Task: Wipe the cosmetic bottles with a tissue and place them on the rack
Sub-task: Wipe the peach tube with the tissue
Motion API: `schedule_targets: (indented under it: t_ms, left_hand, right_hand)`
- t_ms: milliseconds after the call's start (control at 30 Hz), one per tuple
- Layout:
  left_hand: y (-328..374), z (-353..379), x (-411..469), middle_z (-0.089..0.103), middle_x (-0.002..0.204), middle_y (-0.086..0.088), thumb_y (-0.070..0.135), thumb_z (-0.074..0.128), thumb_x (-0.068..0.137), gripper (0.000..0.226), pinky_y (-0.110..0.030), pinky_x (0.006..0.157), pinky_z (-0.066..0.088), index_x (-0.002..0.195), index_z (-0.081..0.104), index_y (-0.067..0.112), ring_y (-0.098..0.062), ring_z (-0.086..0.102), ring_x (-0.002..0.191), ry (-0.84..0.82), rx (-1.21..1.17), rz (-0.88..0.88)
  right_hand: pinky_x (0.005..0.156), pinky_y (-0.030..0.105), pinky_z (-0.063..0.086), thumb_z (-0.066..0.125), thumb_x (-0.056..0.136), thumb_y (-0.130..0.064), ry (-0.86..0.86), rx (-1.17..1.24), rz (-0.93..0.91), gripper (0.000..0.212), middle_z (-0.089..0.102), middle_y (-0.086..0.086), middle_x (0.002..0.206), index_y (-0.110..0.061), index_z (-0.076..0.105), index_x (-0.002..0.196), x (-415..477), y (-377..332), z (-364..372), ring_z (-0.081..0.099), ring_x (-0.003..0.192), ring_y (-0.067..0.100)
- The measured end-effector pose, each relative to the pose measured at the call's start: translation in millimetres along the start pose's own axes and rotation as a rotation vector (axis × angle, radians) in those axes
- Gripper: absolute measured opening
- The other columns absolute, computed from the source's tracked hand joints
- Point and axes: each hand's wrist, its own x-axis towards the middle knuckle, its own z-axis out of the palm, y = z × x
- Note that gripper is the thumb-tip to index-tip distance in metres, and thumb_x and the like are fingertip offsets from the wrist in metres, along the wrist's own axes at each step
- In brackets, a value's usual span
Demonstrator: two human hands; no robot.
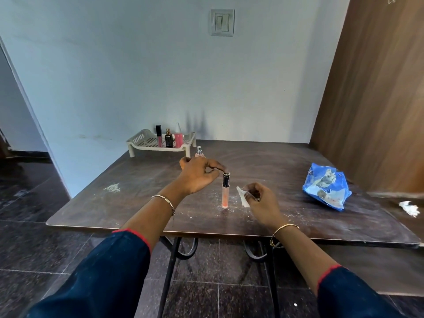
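The left hand [197,176] pinches the standing tube [225,195] by its cap. The right hand [260,201] pinches the tissue [242,196]. Hold the tube still and rub all round.

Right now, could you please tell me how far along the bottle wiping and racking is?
Done: three bottles stand on the rack. In hand: the left hand holds the cap of a pink tube standing on the table, while the right hand pinches the tissue beside it. Left: finishing and racking that tube, plus a small spray bottle still on the table behind the left hand.
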Motion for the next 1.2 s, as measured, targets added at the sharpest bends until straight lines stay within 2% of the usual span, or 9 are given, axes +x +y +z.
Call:
schedule_targets:
  t_ms: [100, 200, 267, 367, 500, 600, 800, 1100, 1200]
  left_hand:
    - [0, 1, 2, 0.064, 0.117, 0.025, 0.018, 0.045, 0.090, 0.035, -0.028, 0.092, 0.008, 0.098, 0.071, 0.039, 0.000, 0.046, 0.116, -0.023, 0.029, 0.040]
    - [-1, 4, 4, 0.070, 0.106, 0.020, 0.019, 0.042, 0.091, 0.036, -0.023, 0.088, 0.007, 0.095, 0.071, 0.040, -0.001, 0.050, 0.109, -0.020, 0.057, 0.069]
    - [-4, 7, 5, 0.073, 0.097, 0.011, 0.025, 0.041, 0.090, 0.035, -0.022, 0.088, 0.007, 0.095, 0.070, 0.042, -0.003, 0.052, 0.102, 0.001, 0.100, 0.099]
    - [-4, 10, 6, 0.072, 0.093, 0.012, 0.029, 0.046, 0.091, 0.029, -0.028, 0.099, 0.006, 0.096, 0.071, 0.041, -0.003, 0.051, 0.100, 0.050, 0.174, 0.147]
    - [1, 8, 9, 0.071, 0.093, 0.014, 0.032, 0.048, 0.089, 0.025, -0.035, 0.101, 0.008, 0.093, 0.072, 0.039, -0.003, 0.052, 0.101, 0.048, 0.235, 0.171]
    - [2, 9, 12, 0.072, 0.091, 0.016, 0.026, 0.051, 0.088, 0.025, -0.036, 0.101, 0.009, 0.088, 0.073, 0.036, -0.003, 0.054, 0.101, 0.052, 0.232, 0.160]
    - [-6, 13, 12, 0.072, 0.087, 0.018, 0.023, 0.057, 0.082, 0.019, -0.040, 0.100, 0.016, 0.082, 0.074, 0.033, -0.003, 0.056, 0.096, 0.104, 0.210, 0.120]
    - [-3, 13, 12, 0.070, 0.091, 0.019, 0.019, 0.056, 0.084, 0.024, -0.040, 0.106, 0.015, 0.092, 0.073, 0.034, -0.004, 0.053, 0.100, 0.125, 0.334, 0.110]
    - [-4, 12, 12, 0.070, 0.093, 0.020, 0.021, 0.057, 0.085, 0.022, -0.040, 0.106, 0.014, 0.092, 0.072, 0.035, -0.003, 0.052, 0.103, 0.114, 0.342, 0.107]
  right_hand:
    - [0.061, 0.016, 0.044, 0.063, 0.085, -0.005, 0.063, 0.016, -0.037, 0.025, 0.062, -0.012, 0.074, -0.029, 0.061, 0.080, -3, -5, 0, 0.056, 0.068, 0.007]
    - [0.063, 0.025, 0.050, 0.065, 0.084, -0.006, 0.156, -0.038, -0.140, 0.020, 0.065, -0.015, 0.077, -0.026, 0.067, 0.086, -6, -10, 0, 0.059, 0.069, 0.005]
    - [0.067, 0.030, 0.053, 0.064, 0.084, -0.006, 0.224, -0.152, -0.300, 0.017, 0.067, -0.010, 0.083, -0.019, 0.070, 0.093, -7, -12, 1, 0.061, 0.073, 0.009]
    - [0.068, 0.025, 0.049, 0.064, 0.083, 0.000, 0.269, -0.320, -0.645, 0.023, 0.066, 0.000, 0.091, -0.012, 0.070, 0.101, -7, -16, 3, 0.058, 0.078, 0.013]
    - [0.050, 0.031, 0.049, 0.065, 0.081, 0.002, 0.283, -0.558, -0.898, 0.029, 0.064, 0.004, 0.091, -0.013, 0.069, 0.105, 1, -17, 7, 0.059, 0.069, 0.020]
    - [0.039, 0.031, 0.045, 0.070, 0.077, 0.003, 0.306, -0.664, -0.947, 0.034, 0.063, 0.001, 0.089, -0.016, 0.069, 0.105, 6, -19, 8, 0.058, 0.060, 0.021]
    - [0.038, 0.030, 0.042, 0.069, 0.068, 0.009, 0.196, -0.737, -0.945, 0.046, 0.059, 0.005, 0.088, -0.013, 0.066, 0.108, 9, -21, 15, 0.052, 0.055, 0.021]
    - [0.040, 0.028, 0.041, 0.074, 0.069, 0.000, 0.003, -0.776, -0.869, 0.032, 0.058, 0.002, 0.089, -0.016, 0.067, 0.096, 4, -20, 14, 0.056, 0.060, 0.021]
    - [0.044, 0.032, 0.046, 0.059, 0.078, -0.003, -0.109, -0.819, -0.862, 0.026, 0.056, 0.001, 0.095, -0.017, 0.067, 0.100, 2, -11, 16, 0.057, 0.066, 0.022]
